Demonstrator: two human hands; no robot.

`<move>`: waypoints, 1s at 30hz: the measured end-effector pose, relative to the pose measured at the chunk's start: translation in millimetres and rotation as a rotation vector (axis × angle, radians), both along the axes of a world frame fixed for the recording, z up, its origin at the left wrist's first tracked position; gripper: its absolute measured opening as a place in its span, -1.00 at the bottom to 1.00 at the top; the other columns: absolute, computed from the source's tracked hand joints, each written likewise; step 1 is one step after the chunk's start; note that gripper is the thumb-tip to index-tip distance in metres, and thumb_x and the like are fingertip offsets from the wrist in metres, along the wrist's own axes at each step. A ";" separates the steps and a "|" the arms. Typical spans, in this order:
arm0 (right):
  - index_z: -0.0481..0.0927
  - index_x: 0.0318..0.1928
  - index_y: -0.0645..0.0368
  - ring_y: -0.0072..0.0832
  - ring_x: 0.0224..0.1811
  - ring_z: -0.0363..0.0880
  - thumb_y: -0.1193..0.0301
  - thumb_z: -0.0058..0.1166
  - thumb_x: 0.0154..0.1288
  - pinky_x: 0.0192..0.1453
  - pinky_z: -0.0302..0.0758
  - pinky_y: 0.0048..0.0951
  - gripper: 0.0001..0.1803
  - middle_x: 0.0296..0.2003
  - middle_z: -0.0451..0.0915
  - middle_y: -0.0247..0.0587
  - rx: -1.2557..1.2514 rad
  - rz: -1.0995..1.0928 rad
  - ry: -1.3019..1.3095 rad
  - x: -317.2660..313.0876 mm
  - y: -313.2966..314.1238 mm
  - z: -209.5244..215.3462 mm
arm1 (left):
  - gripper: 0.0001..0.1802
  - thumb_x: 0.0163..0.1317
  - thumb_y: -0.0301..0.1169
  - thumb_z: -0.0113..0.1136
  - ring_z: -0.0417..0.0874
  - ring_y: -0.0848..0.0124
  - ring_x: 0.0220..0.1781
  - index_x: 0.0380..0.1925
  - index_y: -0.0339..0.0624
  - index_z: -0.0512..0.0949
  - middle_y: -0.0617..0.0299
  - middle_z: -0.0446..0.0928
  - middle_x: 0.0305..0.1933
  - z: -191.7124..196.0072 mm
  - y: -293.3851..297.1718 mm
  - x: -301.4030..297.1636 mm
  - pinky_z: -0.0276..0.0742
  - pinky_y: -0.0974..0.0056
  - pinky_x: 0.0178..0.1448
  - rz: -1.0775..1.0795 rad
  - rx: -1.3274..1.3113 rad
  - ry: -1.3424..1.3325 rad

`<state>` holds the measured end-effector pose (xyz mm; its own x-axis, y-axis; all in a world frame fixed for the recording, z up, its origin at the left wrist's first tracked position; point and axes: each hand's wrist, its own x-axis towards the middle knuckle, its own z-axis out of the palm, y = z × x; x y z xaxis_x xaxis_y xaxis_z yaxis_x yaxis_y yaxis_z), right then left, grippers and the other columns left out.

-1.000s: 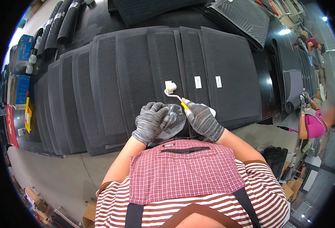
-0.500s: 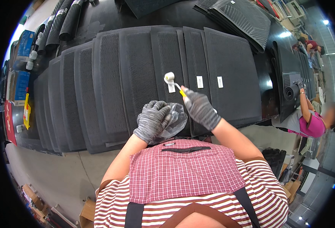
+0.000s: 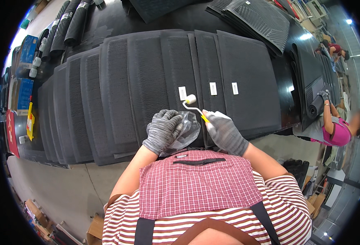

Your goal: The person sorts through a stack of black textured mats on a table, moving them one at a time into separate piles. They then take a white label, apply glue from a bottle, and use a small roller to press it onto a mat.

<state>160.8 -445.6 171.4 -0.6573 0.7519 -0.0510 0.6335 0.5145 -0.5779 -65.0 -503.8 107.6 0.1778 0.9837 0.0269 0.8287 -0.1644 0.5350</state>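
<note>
Right hand (image 3: 225, 132) clenched on small roller (image 3: 190, 99) handle, head at the white label (image 3: 182, 92) on the overlapped dark mats (image 3: 147, 90); left hand (image 3: 163, 130) grips limp, likely slippery clear bag (image 3: 187, 130) just below it.

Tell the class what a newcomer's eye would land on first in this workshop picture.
The eye goes first to the row of dark mats fanned out overlapping across the black table, three of them bearing small white labels. At the near edge, the gloved right hand holds a small roller by one label, while the gloved left hand grips a clear plastic bag.
</note>
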 end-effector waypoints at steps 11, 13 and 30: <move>0.38 0.18 0.36 -0.16 -0.36 0.58 0.41 -0.11 0.35 -0.18 0.55 -0.28 -0.56 -0.36 0.59 0.06 -0.133 0.028 -0.137 -21.5 19.0 -14.4 | -0.67 0.12 -0.24 0.21 0.49 0.12 0.10 -0.13 -0.12 0.62 0.15 0.56 -0.02 4.6 0.1 0.3 0.39 0.10 0.22 0.002 0.022 -0.011; 0.38 0.18 0.37 -0.17 -0.38 0.56 0.42 -0.08 0.33 -0.21 0.53 -0.26 -0.55 -0.37 0.58 0.05 -0.187 0.052 -0.199 -0.8 0.0 -12.6 | -0.67 0.12 -0.25 0.21 0.51 0.12 0.08 -0.13 -0.13 0.62 0.13 0.56 -0.03 8.6 -4.0 -0.7 0.40 0.09 0.22 0.010 0.033 -0.047; 0.43 0.08 0.21 -0.20 -0.16 0.58 0.27 -0.04 0.36 -0.09 0.53 -0.27 -0.63 -0.16 0.56 -0.07 0.447 -0.089 -0.040 50.4 88.3 -52.2 | -0.72 0.04 -0.36 0.25 0.49 0.13 0.04 -0.18 -0.08 0.62 0.12 0.54 -0.21 14.9 -9.7 -19.9 0.29 -0.03 0.23 0.176 -0.101 0.209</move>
